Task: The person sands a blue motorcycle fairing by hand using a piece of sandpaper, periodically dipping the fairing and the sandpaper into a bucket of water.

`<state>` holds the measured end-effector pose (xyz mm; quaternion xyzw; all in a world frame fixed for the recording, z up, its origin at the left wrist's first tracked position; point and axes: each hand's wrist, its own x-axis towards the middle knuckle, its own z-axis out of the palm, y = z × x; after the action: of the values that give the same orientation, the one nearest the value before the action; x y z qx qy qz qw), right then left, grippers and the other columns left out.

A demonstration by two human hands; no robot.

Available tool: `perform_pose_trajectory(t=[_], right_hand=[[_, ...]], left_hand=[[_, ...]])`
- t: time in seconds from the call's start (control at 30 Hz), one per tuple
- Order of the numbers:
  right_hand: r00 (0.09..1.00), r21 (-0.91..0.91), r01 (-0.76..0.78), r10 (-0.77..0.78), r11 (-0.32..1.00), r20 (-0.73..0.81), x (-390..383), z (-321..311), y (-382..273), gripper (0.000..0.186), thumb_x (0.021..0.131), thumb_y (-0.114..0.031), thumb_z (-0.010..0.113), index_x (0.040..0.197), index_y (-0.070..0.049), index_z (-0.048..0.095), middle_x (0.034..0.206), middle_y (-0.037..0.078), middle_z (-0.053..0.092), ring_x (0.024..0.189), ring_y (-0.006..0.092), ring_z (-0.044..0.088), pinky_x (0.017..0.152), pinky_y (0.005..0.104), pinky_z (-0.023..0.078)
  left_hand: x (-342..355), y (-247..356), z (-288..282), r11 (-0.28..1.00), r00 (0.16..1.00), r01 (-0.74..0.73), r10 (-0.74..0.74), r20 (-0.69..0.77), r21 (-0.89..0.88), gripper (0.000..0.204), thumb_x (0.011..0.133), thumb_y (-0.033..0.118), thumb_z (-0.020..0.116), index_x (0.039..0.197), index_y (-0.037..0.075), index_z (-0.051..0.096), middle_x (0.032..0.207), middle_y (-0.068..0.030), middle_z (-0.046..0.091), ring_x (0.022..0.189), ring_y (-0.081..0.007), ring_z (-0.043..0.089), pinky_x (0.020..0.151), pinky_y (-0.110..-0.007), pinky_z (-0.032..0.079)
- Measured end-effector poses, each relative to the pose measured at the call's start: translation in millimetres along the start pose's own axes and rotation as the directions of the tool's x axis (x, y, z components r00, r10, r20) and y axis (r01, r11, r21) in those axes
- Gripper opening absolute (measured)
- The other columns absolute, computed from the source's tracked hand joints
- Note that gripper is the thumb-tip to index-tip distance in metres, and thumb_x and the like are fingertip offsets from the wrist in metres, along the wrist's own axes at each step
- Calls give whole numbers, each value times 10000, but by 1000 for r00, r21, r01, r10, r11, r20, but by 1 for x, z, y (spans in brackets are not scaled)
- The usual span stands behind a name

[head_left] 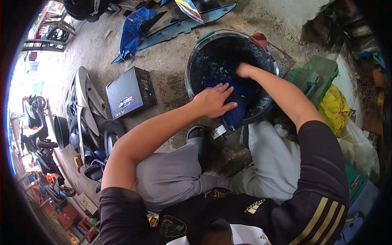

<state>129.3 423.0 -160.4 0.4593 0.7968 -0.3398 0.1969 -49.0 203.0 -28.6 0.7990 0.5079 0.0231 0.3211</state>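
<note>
A wide black bucket stands in front of me, its inner wall smeared with pale residue. A dark blue plastic panel, apparently a motorcycle body part, lies tilted in it, one pointed end over the near rim. My left hand lies on the panel with fingers stretched out and thumb apart. Deeper in the bucket, my right hand is closed near the far part of the panel. Its fingertips are lost in shadow, so whatever they hold is hidden.
Blue fairing pieces lie beyond the bucket. At left are a black box and a grey motorcycle panel. To the right sit a green case and a yellow bag. A red scoop-like piece hangs at the bucket's rim.
</note>
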Motion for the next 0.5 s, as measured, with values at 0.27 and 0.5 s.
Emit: perform_pose_trajectory(t=[0.27, 0.5], right_hand=[[832, 690, -9, -378, 724, 407, -179, -73, -122, 271, 1098, -200, 589, 1104, -7, 780, 952, 67, 778, 858, 143, 737, 784, 294, 595], [988, 661, -30, -79, 750, 134, -95, -40, -68, 264, 1011, -197, 649, 1169, -12, 753, 994, 93, 775, 850, 184, 735, 752, 323, 581]], left_hand=[[-26, -4, -28, 983, 992, 113, -104, 71, -145, 755, 1031, 619, 579, 1442, -14, 606, 1592, -273, 506, 1463, -425, 507, 1212, -491, 427], [-24, -10, -9, 984, 987, 156, -158, -26, -85, 796, 1014, 637, 599, 1511, 15, 571, 1600, -265, 503, 1469, -423, 501, 1215, -488, 425]])
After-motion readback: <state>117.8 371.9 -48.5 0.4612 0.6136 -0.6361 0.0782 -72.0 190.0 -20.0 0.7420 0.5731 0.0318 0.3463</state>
